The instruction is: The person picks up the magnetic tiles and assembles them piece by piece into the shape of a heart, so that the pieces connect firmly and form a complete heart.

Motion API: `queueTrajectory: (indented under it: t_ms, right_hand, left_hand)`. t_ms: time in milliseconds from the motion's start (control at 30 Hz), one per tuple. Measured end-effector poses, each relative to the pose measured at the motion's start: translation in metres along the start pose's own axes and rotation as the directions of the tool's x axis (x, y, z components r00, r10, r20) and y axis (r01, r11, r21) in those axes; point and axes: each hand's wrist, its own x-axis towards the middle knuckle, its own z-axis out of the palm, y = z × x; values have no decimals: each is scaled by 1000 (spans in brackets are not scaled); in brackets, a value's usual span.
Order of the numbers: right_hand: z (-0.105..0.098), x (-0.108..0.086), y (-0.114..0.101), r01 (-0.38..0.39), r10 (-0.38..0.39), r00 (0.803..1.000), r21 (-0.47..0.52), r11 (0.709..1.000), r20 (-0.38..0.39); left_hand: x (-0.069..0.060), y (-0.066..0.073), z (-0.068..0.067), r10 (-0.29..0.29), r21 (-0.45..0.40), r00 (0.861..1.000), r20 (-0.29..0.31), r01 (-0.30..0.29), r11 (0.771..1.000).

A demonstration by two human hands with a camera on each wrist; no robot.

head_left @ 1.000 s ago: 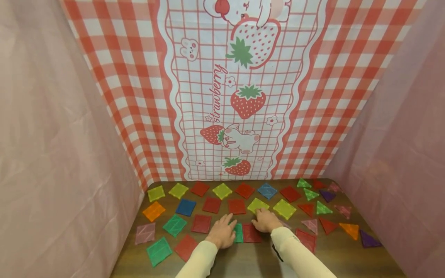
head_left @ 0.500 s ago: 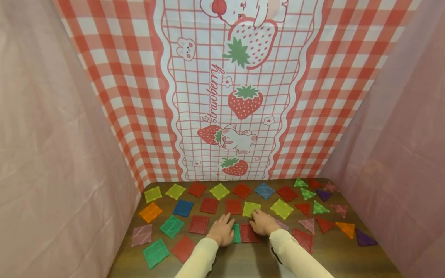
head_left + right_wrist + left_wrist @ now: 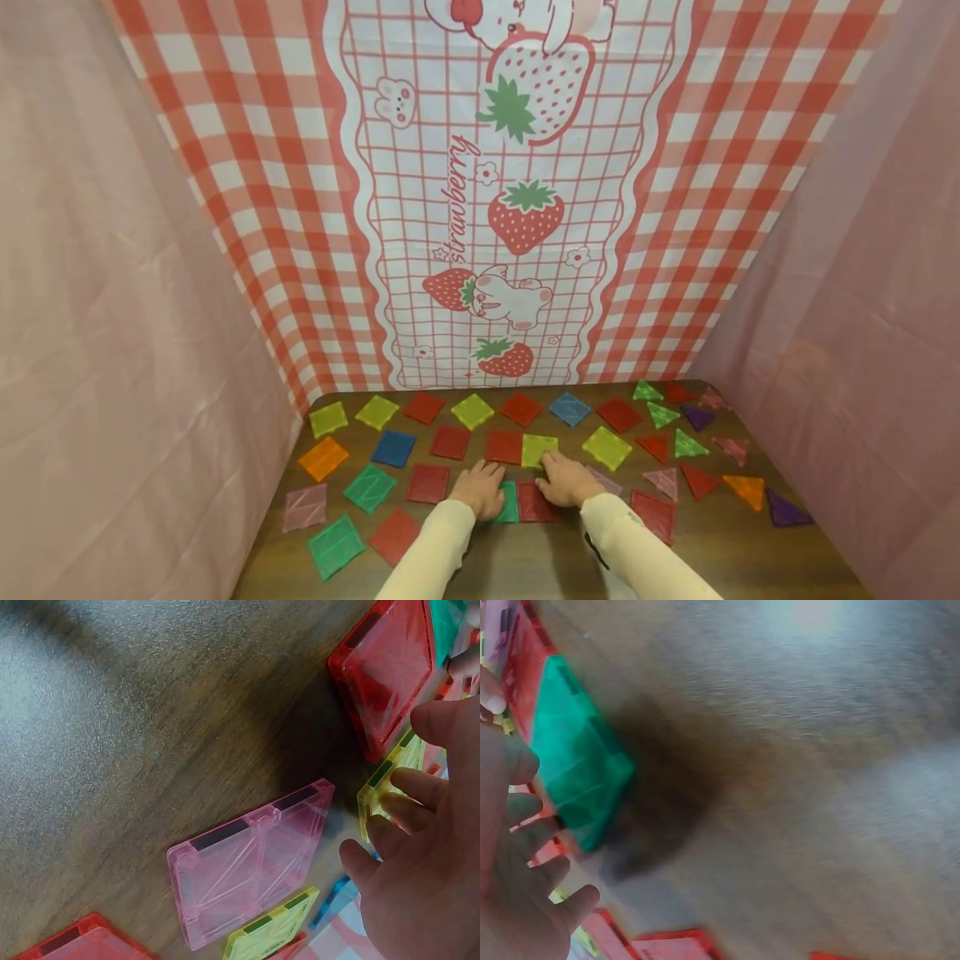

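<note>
Fingertips of my right hand (image 3: 564, 480) touch the near edge of a yellow square tile (image 3: 539, 446). That tile lies flat, its left side against a red square tile (image 3: 504, 446). My left hand (image 3: 480, 490) has its fingertips at the near edge of this red tile, with the fingers loosely extended. Just nearer lie a green tile (image 3: 507, 504), partly covered by the left hand, and a second red tile (image 3: 536, 502) side by side. In the right wrist view, the fingers extend over the yellow tile (image 3: 379, 791), pinching nothing.
Several translucent square tiles, such as a blue one (image 3: 393, 448) and another yellow one (image 3: 607, 448), lie around on the wooden table (image 3: 525, 567). Triangular tiles, including a purple one (image 3: 787, 508), are at the right. A checked strawberry cloth (image 3: 480, 250) hangs behind.
The yellow tile has turned from slanted to straight and slid left until it meets the red tile. My right hand moved slightly left with it; the left hand stays beside the red tile.
</note>
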Motion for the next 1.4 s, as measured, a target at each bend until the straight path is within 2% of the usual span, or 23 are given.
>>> queueTrajectory:
  t_ms: [133, 367, 533, 633, 767, 967, 1133, 1200, 1400]
  right_hand:
    - [1, -1, 0, 10, -10, 1000, 5, 1000, 6]
    - [7, 1, 0, 55, -55, 998, -17, 998, 7]
    - [12, 2, -3, 103, -103, 995, -19, 995, 14]
    - [13, 1, -5, 100, -99, 995, -20, 995, 15]
    - [11, -2, -7, 92, -91, 996, -31, 995, 23]
    - [7, -7, -10, 116, -113, 992, -61, 991, 52]
    - [5, -11, -10, 142, -133, 985, -73, 987, 115]
    - [6, -12, -9, 144, -133, 982, -76, 987, 133]
    - [7, -14, -10, 143, -130, 982, -97, 985, 136]
  left_hand:
    - [-3, -4, 6, 2, 16, 1000, -6, -2, 1000]
    - [0, -7, 9, 27, 4, 996, -90, -26, 1000]
    - [-3, -6, 9, 7, -6, 999, -34, -7, 1000]
    - [-6, -5, 9, -9, -13, 1000, 4, 9, 1000]
    - [-11, -3, 8, -17, -5, 1000, 26, 17, 1000]
    - [-15, -1, 8, -22, 40, 999, 41, 20, 999]
    - [-15, -5, 10, 22, 76, 999, 35, -24, 997]
    - [-14, -7, 11, 38, 74, 999, 31, -40, 996]
    - [-16, -9, 13, 26, 9, 1000, 14, -26, 1000]
